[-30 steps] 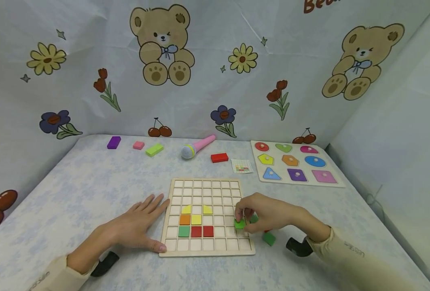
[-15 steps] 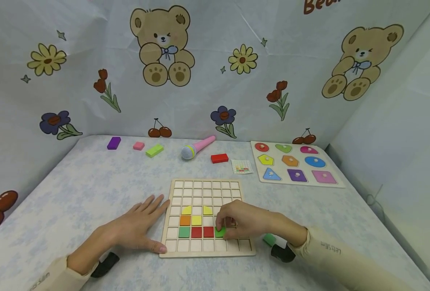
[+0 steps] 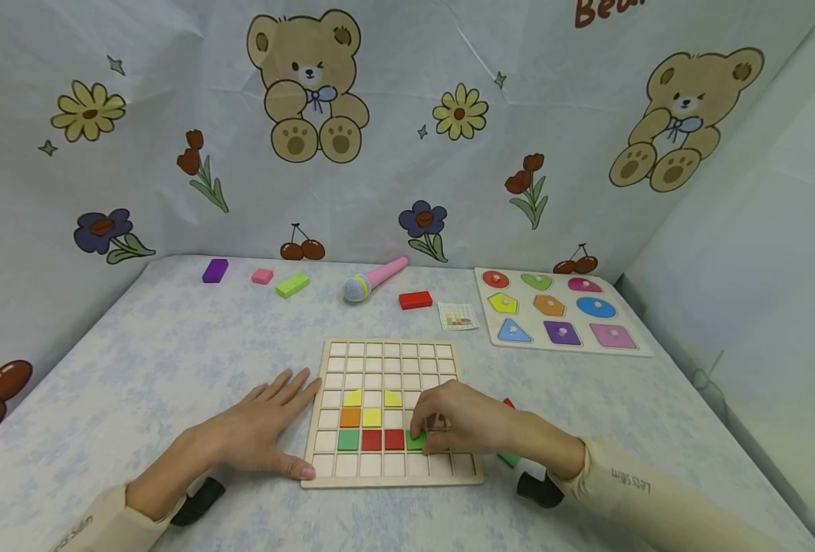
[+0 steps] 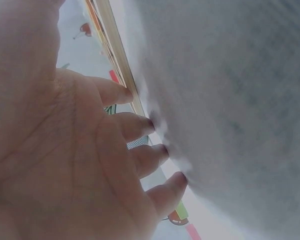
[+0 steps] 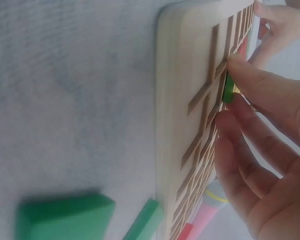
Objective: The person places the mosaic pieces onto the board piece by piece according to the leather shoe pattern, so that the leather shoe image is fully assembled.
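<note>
A wooden grid board (image 3: 392, 481) lies on the table, with yellow, orange, red and green tiles in some cells. My right hand (image 3: 465, 418) pinches a bright green tile (image 3: 415, 441) between thumb and fingertips, in the cell just right of two red tiles (image 3: 382, 439). In the right wrist view that green tile (image 5: 229, 89) sits low between the grid's strips. Spread flat, my left hand (image 3: 262, 425) rests at the board's left side, thumb on the near corner and fingertips along the edge. Its fingers (image 4: 162, 192) are straight in the left wrist view.
Loose green blocks (image 5: 65, 217) lie right of the board, partly hidden by my right arm. Behind it are a pattern card (image 3: 458, 316), a red block (image 3: 415, 300), a pink microphone (image 3: 376, 279) and a shape puzzle (image 3: 564, 310). Purple, pink and lime blocks (image 3: 293, 284) stand at back left.
My right hand has carried the bright green tile left from the board's right side into the row beside the red tiles, then stayed there. My left hand has not moved.
</note>
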The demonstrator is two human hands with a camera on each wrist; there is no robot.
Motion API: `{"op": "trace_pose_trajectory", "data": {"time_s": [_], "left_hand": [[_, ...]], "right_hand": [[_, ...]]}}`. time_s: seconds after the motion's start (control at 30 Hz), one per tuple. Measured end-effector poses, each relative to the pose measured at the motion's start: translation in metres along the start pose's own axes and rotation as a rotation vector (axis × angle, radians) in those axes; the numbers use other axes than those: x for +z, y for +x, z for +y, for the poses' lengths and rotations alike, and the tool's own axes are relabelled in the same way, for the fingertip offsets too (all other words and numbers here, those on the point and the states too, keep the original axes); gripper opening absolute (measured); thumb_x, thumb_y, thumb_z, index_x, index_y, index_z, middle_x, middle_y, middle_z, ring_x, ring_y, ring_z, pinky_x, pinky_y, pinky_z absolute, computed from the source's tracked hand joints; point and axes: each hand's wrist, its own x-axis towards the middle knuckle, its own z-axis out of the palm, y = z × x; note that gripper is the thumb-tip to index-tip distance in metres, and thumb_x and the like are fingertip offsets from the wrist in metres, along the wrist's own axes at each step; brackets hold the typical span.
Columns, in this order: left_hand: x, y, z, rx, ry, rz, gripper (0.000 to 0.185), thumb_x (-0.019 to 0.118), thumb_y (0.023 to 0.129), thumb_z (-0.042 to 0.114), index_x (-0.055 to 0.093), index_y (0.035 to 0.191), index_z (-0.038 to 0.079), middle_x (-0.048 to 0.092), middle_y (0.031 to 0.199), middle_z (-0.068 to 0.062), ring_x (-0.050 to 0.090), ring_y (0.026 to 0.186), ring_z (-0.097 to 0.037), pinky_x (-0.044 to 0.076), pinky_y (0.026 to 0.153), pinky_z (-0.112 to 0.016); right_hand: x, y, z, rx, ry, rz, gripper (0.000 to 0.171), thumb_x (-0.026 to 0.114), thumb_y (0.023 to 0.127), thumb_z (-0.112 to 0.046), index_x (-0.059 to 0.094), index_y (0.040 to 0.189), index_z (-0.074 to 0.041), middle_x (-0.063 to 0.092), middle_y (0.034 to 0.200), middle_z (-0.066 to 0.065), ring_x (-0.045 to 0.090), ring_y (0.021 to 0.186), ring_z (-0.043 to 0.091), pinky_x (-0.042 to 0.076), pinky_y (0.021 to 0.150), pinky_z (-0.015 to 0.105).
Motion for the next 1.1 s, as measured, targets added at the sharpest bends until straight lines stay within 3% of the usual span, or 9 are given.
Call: {"op": "trace_pose_trajectory", "data": {"time_s": [0.3,0.43,0.53,0.67,0.87,1.1], "left_hand": [[0.000,-0.002,0.001,0.007,-0.004,0.002,0.125,0.070,0.072,0.077,0.015,0.162,0.008,0.008,0.168,-0.020,0.003,0.153,-0.047,0.010,0.117,-0.070],[-0.001,-0.001,0.000,-0.005,-0.002,-0.003,0.125,0.070,0.073,0.076,0.014,0.162,0.009,0.007,0.168,-0.019,0.002,0.154,-0.045,0.010,0.118,-0.069],[-0.001,-0.001,0.001,-0.004,-0.003,-0.013,0.124,0.070,0.073,0.075,0.014,0.162,0.009,0.007,0.168,-0.020,0.002,0.154,-0.046,0.010,0.118,-0.069],[-0.001,-0.001,0.002,-0.008,0.003,-0.024,0.124,0.070,0.074,0.075,0.014,0.162,0.009,0.006,0.168,-0.019,0.002,0.154,-0.046,0.010,0.118,-0.069],[-0.002,-0.002,0.003,-0.006,0.006,-0.023,0.124,0.070,0.074,0.075,0.014,0.162,0.008,0.007,0.168,-0.021,0.003,0.153,-0.047,0.011,0.117,-0.069],[-0.003,-0.001,0.004,-0.020,0.009,-0.021,0.124,0.070,0.073,0.076,0.015,0.162,0.009,0.006,0.168,-0.019,0.001,0.154,-0.045,0.010,0.118,-0.068]], "right_hand": [[0.003,-0.003,-0.001,-0.031,-0.018,0.034,0.002,0.082,0.085,-0.015,0.081,0.087,-0.014,0.072,0.096,-0.007,0.062,0.088,-0.001,0.054,0.078,0.019],[-0.001,-0.011,-0.006,-0.001,-0.105,-0.002,0.010,0.078,0.089,-0.022,0.082,0.097,-0.018,0.066,0.106,-0.007,0.056,0.097,0.002,0.051,0.085,0.019],[-0.004,-0.023,-0.008,0.055,-0.108,-0.035,0.015,0.073,0.093,-0.025,0.078,0.107,-0.024,0.061,0.116,-0.009,0.052,0.106,0.006,0.050,0.092,0.024],[-0.010,-0.043,-0.003,0.106,-0.032,-0.032,0.011,0.070,0.096,-0.024,0.073,0.105,-0.030,0.059,0.117,-0.013,0.053,0.108,0.008,0.051,0.093,0.028],[-0.019,-0.078,0.024,0.099,0.126,-0.005,0.012,0.076,0.091,-0.024,0.071,0.102,-0.027,0.063,0.099,-0.008,0.060,0.087,0.012,0.053,0.075,0.025],[-0.021,-0.103,0.049,0.064,0.318,0.009,0.018,0.078,0.089,-0.021,0.068,0.104,-0.018,0.066,0.101,-0.001,0.063,0.091,0.018,0.056,0.080,0.028]]}}
